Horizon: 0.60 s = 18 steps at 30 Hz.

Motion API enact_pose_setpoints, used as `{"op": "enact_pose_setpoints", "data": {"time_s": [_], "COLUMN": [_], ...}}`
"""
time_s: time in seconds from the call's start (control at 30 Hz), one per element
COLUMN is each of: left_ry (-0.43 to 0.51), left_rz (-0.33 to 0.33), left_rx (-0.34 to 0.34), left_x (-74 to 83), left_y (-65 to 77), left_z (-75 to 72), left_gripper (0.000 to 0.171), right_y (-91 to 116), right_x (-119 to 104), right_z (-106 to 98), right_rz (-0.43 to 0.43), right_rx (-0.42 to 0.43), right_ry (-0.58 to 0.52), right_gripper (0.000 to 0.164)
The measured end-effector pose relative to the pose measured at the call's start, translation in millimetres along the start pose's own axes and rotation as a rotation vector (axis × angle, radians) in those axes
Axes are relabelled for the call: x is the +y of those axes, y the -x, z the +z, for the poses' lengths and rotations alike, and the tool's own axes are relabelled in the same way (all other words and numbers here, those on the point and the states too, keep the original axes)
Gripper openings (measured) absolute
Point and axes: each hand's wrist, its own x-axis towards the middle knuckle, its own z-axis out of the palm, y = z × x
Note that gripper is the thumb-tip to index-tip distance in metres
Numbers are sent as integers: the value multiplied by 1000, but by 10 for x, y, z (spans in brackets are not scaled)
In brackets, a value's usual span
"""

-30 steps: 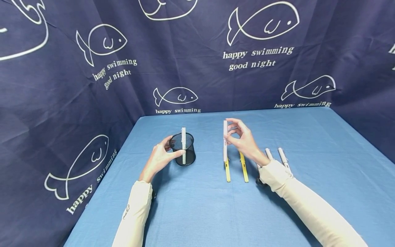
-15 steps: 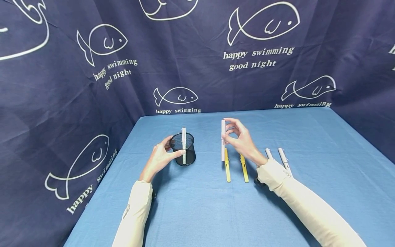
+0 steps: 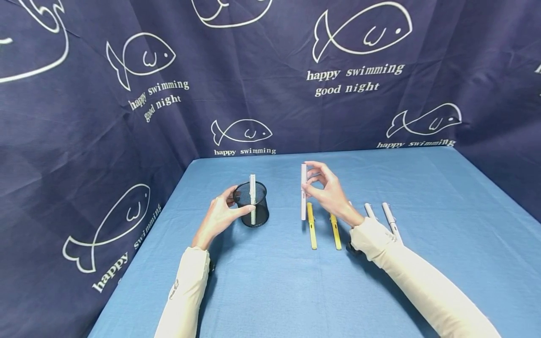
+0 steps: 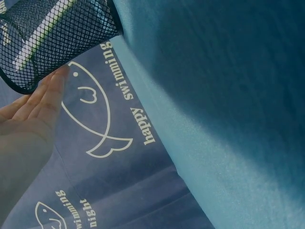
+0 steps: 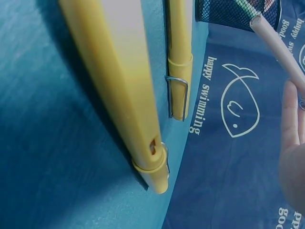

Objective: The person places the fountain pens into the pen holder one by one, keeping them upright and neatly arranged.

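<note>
A black mesh pen holder stands on the left half of the table, with a white pen upright inside it. My left hand grips the holder from the left, thumb across the front and fingers around the far side. In the left wrist view those fingers lie against the mesh. To the right, my right hand pinches a pale pinkish pen and keeps it upright above the table. The right wrist view shows this pale pen tilted, with the mesh holder beyond it.
Below the right hand lie two yellow pens, one to the left and one to the right. Farther right, white pens are partly covered by the right sleeve. A dark blue curtain with fish prints borders the blue tablecloth.
My right hand has shifted slightly left with the pale pen, whose lower end no longer overlaps the left yellow pen. The left hand and the pen holder have stayed in place.
</note>
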Motion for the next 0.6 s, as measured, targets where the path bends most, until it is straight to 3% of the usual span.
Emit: {"op": "enact_pose_setpoints", "data": {"time_s": [0.6], "left_ry": [18], "left_rz": [7], "left_rx": [0], "left_x": [14], "left_y": [11], "left_z": [2], "left_gripper": [93], "right_y": [-26], "right_x": [19], "right_z": [89], "right_rz": [21], "right_rx": [-10], "right_ry": [-38], "right_gripper": [59]}}
